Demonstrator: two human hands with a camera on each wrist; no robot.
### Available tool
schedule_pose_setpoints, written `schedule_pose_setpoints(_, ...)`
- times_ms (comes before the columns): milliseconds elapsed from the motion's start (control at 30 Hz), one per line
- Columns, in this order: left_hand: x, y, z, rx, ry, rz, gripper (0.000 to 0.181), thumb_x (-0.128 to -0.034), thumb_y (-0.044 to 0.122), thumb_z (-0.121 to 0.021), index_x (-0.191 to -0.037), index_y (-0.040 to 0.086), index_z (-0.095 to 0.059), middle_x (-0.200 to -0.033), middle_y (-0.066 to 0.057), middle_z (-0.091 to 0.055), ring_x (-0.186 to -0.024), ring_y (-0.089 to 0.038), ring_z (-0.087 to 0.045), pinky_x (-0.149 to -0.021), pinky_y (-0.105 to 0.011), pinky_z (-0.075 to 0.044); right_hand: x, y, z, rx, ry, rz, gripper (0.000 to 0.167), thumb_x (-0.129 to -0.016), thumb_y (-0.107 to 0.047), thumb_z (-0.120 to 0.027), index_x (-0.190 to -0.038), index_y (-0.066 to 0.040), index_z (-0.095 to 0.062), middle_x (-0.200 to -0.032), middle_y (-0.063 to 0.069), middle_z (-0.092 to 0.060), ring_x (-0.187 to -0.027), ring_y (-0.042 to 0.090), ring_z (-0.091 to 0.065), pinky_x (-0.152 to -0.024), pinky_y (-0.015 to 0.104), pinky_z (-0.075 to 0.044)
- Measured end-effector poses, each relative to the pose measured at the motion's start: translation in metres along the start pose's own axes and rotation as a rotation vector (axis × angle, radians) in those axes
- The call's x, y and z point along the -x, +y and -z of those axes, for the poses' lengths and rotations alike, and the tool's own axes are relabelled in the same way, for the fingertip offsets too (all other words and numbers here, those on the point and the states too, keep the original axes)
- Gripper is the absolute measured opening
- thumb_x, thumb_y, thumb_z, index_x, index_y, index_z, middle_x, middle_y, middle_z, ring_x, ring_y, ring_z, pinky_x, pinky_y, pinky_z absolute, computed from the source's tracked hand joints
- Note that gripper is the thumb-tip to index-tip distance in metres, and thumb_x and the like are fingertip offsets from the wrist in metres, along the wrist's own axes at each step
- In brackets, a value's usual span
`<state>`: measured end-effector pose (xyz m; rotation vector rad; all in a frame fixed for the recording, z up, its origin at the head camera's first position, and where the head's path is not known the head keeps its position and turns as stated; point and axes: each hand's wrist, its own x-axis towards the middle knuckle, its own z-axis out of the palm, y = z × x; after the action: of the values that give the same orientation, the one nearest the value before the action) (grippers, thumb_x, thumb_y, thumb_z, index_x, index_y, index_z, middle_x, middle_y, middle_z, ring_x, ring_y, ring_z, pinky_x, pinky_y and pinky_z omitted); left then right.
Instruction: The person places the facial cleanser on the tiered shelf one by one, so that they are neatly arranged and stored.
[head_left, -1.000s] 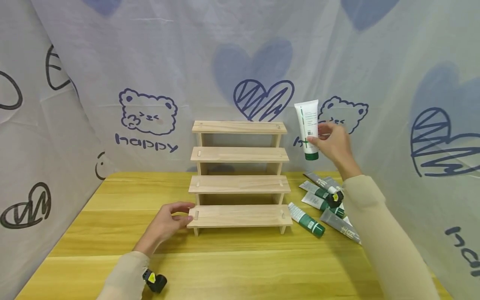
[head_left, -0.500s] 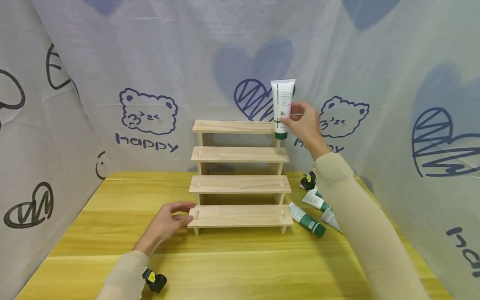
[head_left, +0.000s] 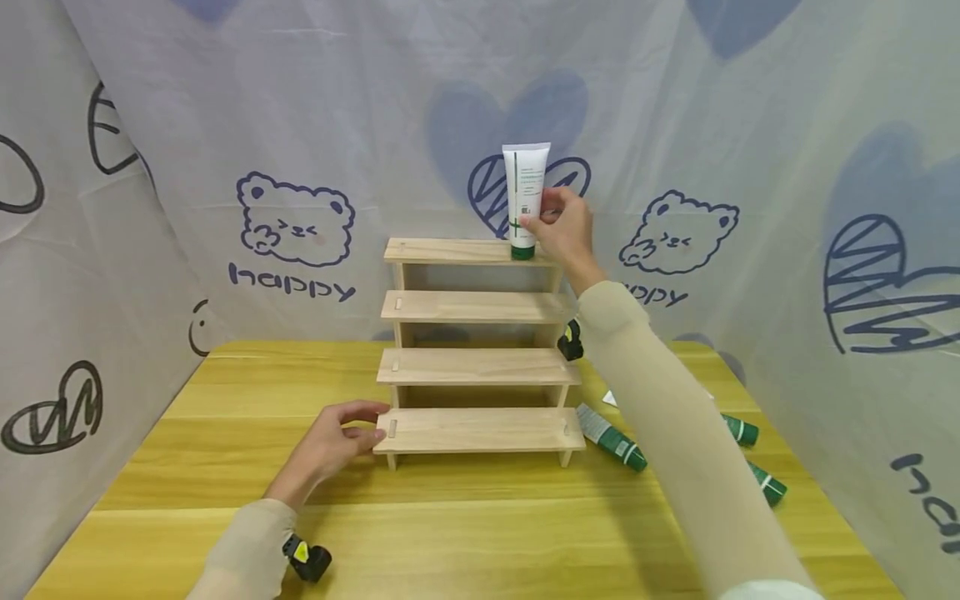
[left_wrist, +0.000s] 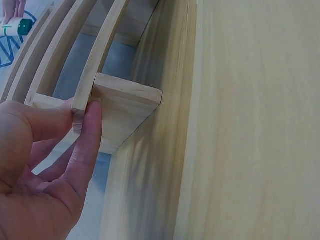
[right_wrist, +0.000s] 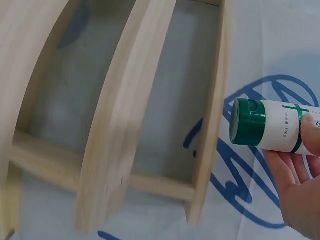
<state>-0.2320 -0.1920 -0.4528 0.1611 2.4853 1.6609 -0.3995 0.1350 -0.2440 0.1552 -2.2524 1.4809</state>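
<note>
- Leftmost, a pale cloth [head_left: 408, 108] printed with line drawings is hanging beside the table's [head_left: 450, 533] left edge and running on behind its back edge, where bears, hearts and the word "happy" are showing.
- Over the table's front edge, left of centre, a beige left sleeve [head_left: 251, 542] is reaching in, a small black left camera [head_left: 309, 561] sitting at its wrist.
- The left hand [head_left: 330, 446] is pinching the left end of the lowest board, thumb and forefinger closing on the wood, the other fingers curling loosely.
- A wooden four-step display stand [head_left: 480, 429] is standing upright toward the table's back edge, its boards rising from front to back.
- Above the right half of the top board, a white squeeze tube [head_left: 527, 175] is hanging upright, green cap [right_wrist: 249, 122] pointing down; in the right wrist view a narrow gap is separating cap and board.
- The right hand [head_left: 567, 229] is gripping that tube's lower part from the right, thumb in front, fingers behind.
- By the stand's right front corner, a green-and-white tube [head_left: 611, 437] is lying with its cap pointing toward the table's front right corner.
- Farthest right, past the right sleeve [head_left: 667, 408], two green tube ends [head_left: 741, 429] are poking out near the table's right edge, the sleeve hiding the rest.
</note>
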Motion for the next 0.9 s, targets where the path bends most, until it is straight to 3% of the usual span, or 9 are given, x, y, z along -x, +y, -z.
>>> schedule_pose_setpoints(500,-0.001,-0.001,0.002,0.001,-0.005,-0.012,0.042,-0.098,0.005,-0.068,-0.14,0.003,-0.062,-0.141,-0.025,-0.058,-0.11,-0.029,-0.072,-0.081,-0.035,-0.064,-0.009,-0.004,-0.039,-0.035,0.028,0.003,0.044,-0.089,-0.001,-0.078,-0.129,0.004,-0.061,-0.124,0.021,-0.069,-0.11,0.032,-0.071,-0.096,0.031,-0.06)
schedule_pose_setpoints(900,0.0,-0.001,0.001,-0.007,-0.001,-0.007,0.042,-0.0979,0.005,-0.068,-0.14,0.004,-0.062,-0.142,-0.025,-0.058,-0.112,-0.03,-0.072,-0.08,-0.034,-0.064,-0.006,-0.003,-0.053,-0.038,0.037,0.024,0.041,-0.09,0.0,-0.077,-0.127,0.004,-0.061,-0.12,0.021,-0.07,-0.106,0.03,-0.071,-0.093,0.029,-0.06)
